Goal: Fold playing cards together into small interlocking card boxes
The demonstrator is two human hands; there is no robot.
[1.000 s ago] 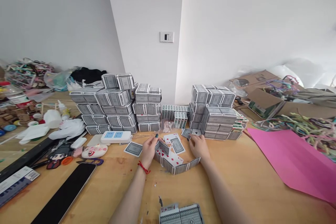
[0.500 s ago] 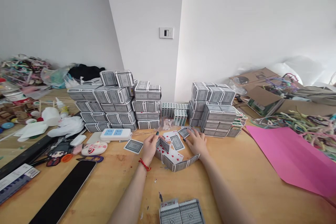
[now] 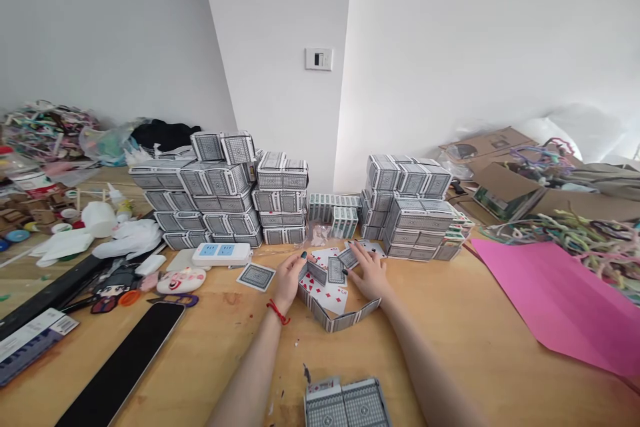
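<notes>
My left hand (image 3: 289, 278) pinches the left end of a chain of folded playing cards (image 3: 330, 323), which stands on edge in an angled line on the table. A short folded piece (image 3: 317, 272) rises beside its fingertips. Inside the chain lie face-up diamond cards (image 3: 327, 297) and a face-down card (image 3: 336, 269). My right hand (image 3: 369, 270) is over the table with fingers spread, its fingertips at a loose grey-backed card (image 3: 349, 257). Its wrist is near the chain's right end.
Stacked card-covered blocks stand at the left (image 3: 220, 180) and right (image 3: 415, 213), with small card boxes (image 3: 344, 221) between. A power strip (image 3: 222, 253), phone (image 3: 127, 360), pink sheet (image 3: 555, 307) and a near card block (image 3: 347, 403) lie around.
My right hand has shifted slightly left, its fingers reaching over the loose card, which has slid left and turned a little. My left hand keeps its hold on the card chain.
</notes>
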